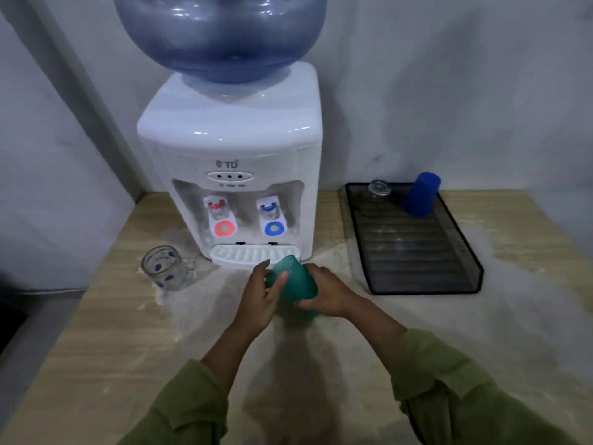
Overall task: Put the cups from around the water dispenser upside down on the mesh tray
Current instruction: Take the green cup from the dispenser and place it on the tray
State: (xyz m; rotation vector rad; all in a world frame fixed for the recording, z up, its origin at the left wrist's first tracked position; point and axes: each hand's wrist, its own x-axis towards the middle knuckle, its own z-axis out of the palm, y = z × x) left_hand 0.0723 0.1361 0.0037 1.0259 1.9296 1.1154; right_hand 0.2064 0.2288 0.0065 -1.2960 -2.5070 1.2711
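1. I see the green cup (pixel 293 279) held between both hands, just in front of the water dispenser (pixel 239 175) and its white drip grille (pixel 253 255) — tilted, narrower end towards the dispenser, wider end towards me.
2. My left hand (pixel 261 298) is on the cup's left side, thumb and fingers closed lightly against it.
3. My right hand (pixel 327 295) clamps the cup's wider end from the right, fingers wrapped underneath. Both hands are close together, touching the same cup.
4. The cup is above the worktop (pixel 134 332), near the middle of its width, well apart from the tray.
5. The mesh tray (pixel 414 248) lies at the worktop's right side, reaching to the back edge. A blue cup (pixel 422 194) stands upside down in its far right corner; a clear glass (pixel 378 187) sits at its far left corner — I cannot tell which way up.
6. A clear mug with blue markings (pixel 167 268) stands upright left of the dispenser, near the worktop's left edge.
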